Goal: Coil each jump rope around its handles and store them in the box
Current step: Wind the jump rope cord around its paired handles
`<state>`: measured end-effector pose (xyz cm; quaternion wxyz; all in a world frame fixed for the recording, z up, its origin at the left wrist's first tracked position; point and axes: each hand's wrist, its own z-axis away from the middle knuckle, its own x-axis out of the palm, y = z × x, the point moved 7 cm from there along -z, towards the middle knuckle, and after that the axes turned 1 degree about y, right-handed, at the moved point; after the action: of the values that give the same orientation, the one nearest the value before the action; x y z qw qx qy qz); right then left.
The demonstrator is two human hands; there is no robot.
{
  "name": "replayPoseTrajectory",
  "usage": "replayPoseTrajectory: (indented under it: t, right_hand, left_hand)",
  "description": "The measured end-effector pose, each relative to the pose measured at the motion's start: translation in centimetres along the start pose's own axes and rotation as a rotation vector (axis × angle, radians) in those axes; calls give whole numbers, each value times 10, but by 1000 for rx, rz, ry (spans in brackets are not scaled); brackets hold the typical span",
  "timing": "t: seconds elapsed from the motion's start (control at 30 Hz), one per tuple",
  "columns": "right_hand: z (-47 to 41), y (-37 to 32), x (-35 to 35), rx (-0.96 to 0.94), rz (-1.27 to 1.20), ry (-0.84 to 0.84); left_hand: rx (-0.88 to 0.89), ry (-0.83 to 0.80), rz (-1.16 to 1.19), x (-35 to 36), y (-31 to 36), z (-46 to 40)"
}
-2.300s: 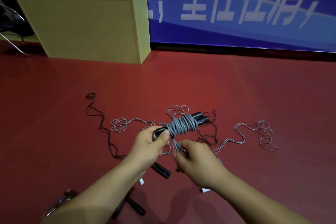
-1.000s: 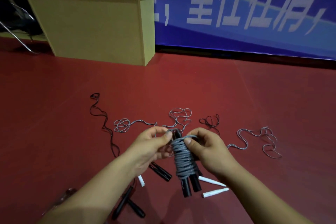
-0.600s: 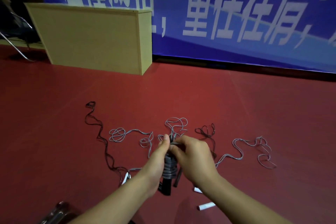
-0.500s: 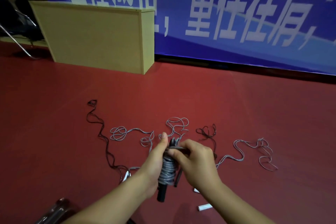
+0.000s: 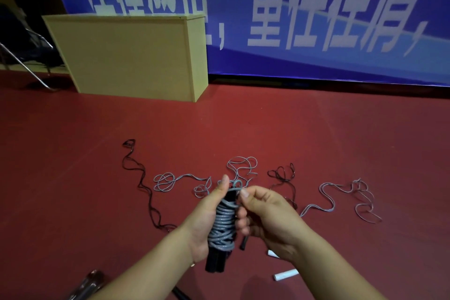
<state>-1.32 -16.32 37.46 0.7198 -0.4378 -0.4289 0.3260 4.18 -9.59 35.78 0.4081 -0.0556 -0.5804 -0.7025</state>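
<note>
A grey jump rope (image 5: 222, 224) is coiled tightly around its two black handles, which stand nearly upright in front of me. My left hand (image 5: 207, 219) grips the bundle from the left, thumb raised along its top. My right hand (image 5: 263, 212) pinches the grey rope's loose end at the top of the coil. A tall yellowish box (image 5: 131, 56) stands at the back left. Loose ropes lie on the red floor: a dark one (image 5: 143, 185) at the left, grey ones (image 5: 341, 200) at the right and behind my hands.
White handles (image 5: 286, 275) lie on the floor near my right forearm. Another dark rope (image 5: 282, 173) curls behind my right hand. A shiny object (image 5: 90, 284) sits at the bottom left. A blue banner (image 5: 292, 7) covers the back wall, and a metal chair leg (image 5: 22, 63) is far left.
The wrapped bundle turned from lying sideways to nearly upright. My right hand moved from below the coil to its top, where it now pinches the rope's end.
</note>
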Motion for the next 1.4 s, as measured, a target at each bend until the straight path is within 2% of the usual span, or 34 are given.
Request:
replayPoseTrajectory:
  t: [0.13, 0.3, 0.43, 0.6, 0.73, 0.83, 0.97, 1.07, 1.23, 1.4]
  right_hand:
    - [3, -6, -5, 5, 20, 89]
    - [10, -22, -16, -67, 162, 154]
    - [12, -25, -24, -47, 192, 151]
    - [12, -23, -23, 21, 130, 59]
    - [12, -34, -26, -106, 97, 81]
    - [10, -34, -28, -214, 166, 130]
    - [8, -33, -31, -243, 189, 148]
    - [9, -33, -33, -256, 205, 151]
    - [7, -27, -32, -265, 249, 188]
    - [6, -24, -34, -264, 232, 240]
  left_hand:
    - [38, 13, -87, 1, 1, -3]
    - [30, 97, -236, -10, 2, -2]
    - [4, 8, -222, -5, 2, 0]
    - [18, -62, -168, -3, 1, -2]
    - [2, -51, -171, -6, -1, -6]
    - [-29, -11, -156, -12, -6, -8]
    - [-14, 7, -155, -11, -6, -10]
    - [39, 40, -217, -13, -4, -12]
    - [176, 124, -490, -15, 2, -12]
    - [164, 97, -501, -10, -3, -11]
